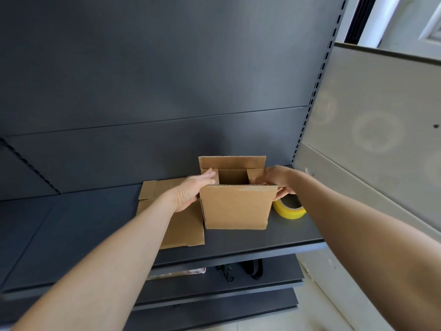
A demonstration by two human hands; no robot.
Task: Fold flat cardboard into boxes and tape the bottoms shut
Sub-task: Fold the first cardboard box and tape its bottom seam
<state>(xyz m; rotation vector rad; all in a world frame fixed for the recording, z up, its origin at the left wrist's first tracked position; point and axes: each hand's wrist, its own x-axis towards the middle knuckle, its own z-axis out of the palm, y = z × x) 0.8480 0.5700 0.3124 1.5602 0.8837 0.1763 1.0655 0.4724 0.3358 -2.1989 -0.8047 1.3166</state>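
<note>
Cardboard box (235, 206) stands squared up toward the right end of the shelf (71, 223), its open side up and flaps raised. The left hand (191, 192) lays straight fingers against the left short flap. The right hand (274, 179) curls over the right short flap, thumb outside. Flat cardboard (186, 230) lies just left, a yellow tape roll (290, 210) just right. The step looks like folding in the short flaps; next the long flaps must close, then tape.
</note>
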